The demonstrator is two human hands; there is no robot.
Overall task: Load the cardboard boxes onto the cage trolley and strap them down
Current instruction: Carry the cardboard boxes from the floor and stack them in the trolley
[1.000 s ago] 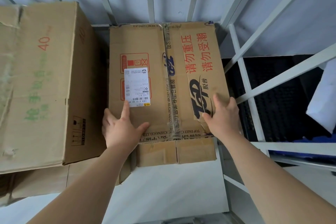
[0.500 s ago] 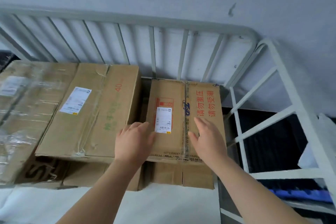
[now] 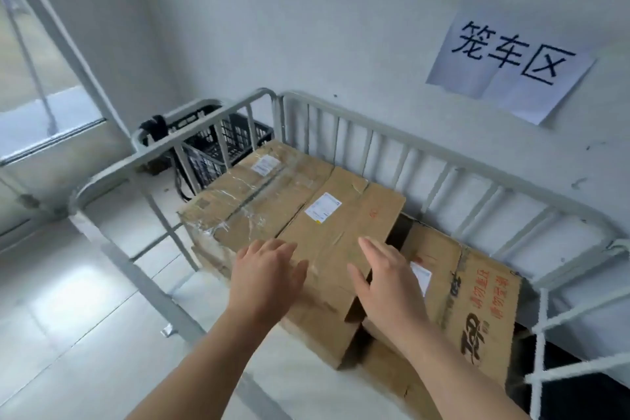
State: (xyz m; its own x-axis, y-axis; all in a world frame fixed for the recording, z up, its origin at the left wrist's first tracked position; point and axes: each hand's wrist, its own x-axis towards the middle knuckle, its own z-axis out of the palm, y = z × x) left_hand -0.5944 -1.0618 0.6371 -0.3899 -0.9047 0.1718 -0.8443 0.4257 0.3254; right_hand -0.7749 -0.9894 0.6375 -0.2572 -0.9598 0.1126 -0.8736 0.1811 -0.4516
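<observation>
A left hand (image 3: 266, 273) and right hand (image 3: 385, 280), fingers straight, are held over cardboard boxes (image 3: 337, 225) packed side by side in a grey cage trolley (image 3: 136, 271) against a white wall. A paper sign (image 3: 508, 58) hangs above.

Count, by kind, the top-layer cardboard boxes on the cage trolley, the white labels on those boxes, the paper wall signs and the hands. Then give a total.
Top-layer cardboard boxes: 3
White labels: 3
Paper wall signs: 1
Hands, left hand and right hand: 2
Total: 9
</observation>
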